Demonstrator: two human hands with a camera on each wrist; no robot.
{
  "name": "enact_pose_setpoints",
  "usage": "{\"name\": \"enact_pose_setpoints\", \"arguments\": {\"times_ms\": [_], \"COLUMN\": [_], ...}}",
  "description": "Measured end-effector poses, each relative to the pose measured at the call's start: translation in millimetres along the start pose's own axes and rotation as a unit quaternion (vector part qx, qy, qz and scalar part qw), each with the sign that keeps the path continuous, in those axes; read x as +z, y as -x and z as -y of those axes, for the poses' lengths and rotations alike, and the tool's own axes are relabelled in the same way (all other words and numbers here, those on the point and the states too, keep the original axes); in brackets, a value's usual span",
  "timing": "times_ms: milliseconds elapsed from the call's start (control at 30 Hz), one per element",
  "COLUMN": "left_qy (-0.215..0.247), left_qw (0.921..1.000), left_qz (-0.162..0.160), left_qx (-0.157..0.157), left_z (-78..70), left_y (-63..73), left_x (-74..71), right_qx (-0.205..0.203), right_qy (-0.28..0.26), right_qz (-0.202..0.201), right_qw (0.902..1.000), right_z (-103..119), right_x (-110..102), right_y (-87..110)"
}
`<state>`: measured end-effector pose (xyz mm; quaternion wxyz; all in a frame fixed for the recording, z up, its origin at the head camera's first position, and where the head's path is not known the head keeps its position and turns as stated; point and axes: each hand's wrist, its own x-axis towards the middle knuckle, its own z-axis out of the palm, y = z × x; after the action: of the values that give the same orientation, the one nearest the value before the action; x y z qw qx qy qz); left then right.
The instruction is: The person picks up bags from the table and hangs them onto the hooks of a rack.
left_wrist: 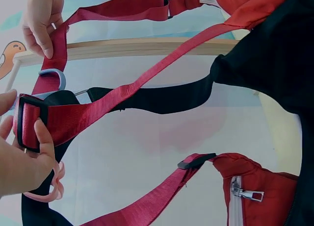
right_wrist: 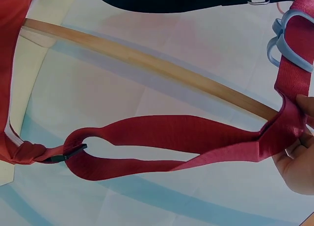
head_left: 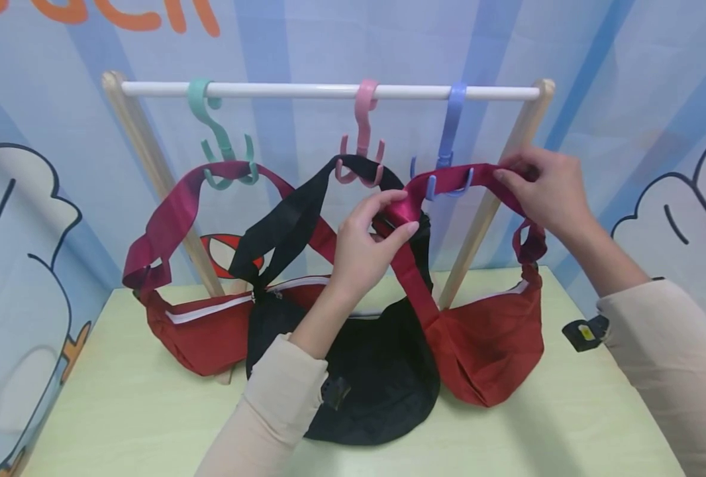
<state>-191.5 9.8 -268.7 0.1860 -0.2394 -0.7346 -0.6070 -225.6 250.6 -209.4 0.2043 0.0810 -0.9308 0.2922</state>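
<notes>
The magenta strap (head_left: pixel 448 179) of the right red bag (head_left: pixel 490 351) runs across the prongs of the blue hook (head_left: pixel 445 156). My right hand (head_left: pixel 546 189) pinches this strap just right of the hook. On the other side, my left hand (head_left: pixel 365 248) holds the strap between thumb and fingers, by a black slider buckle (left_wrist: pixel 19 123) seen in the left wrist view. The black bag (head_left: pixel 377 377) hangs by its strap from the pink hook (head_left: pixel 363 126), partly behind my left forearm. In the right wrist view, the strap's doubled end (right_wrist: pixel 162 133) loops down to the bag.
Another red bag (head_left: pixel 201 338) hangs at the left from the green hook (head_left: pixel 216 126). A white rail (head_left: pixel 293 90) on wooden posts (head_left: pixel 144 146) carries the hooks. Bags crowd together above the pale table (head_left: pixel 102 411). A printed cloth (head_left: pixel 645 66) stands behind.
</notes>
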Motion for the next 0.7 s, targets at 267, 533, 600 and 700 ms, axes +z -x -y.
{"name": "enact_pose_setpoints", "arguments": {"times_ms": [267, 533, 600, 700], "left_qy": [0.024, 0.031, 0.033, 0.034], "left_qw": [0.9994, 0.9987, 0.9987, 0.9986], "left_qz": [0.018, 0.018, 0.016, 0.016], "left_qx": [-0.017, -0.035, -0.037, -0.037], "left_z": [6.0, 11.5, 13.4, 16.5], "left_y": [3.7, 8.6, 9.6, 11.8], "left_x": [-0.8, -2.3, -3.1, -4.8], "right_qx": [-0.002, -0.033, -0.038, -0.038], "right_qy": [-0.008, -0.017, -0.016, -0.017], "right_qz": [0.018, 0.020, 0.024, 0.032], "right_qw": [0.9998, 0.9991, 0.9989, 0.9986], "right_z": [-6, -13, -14, -15], "right_x": [1, 1, 1, 0], "right_y": [4.3, 10.5, 11.9, 14.1]}}
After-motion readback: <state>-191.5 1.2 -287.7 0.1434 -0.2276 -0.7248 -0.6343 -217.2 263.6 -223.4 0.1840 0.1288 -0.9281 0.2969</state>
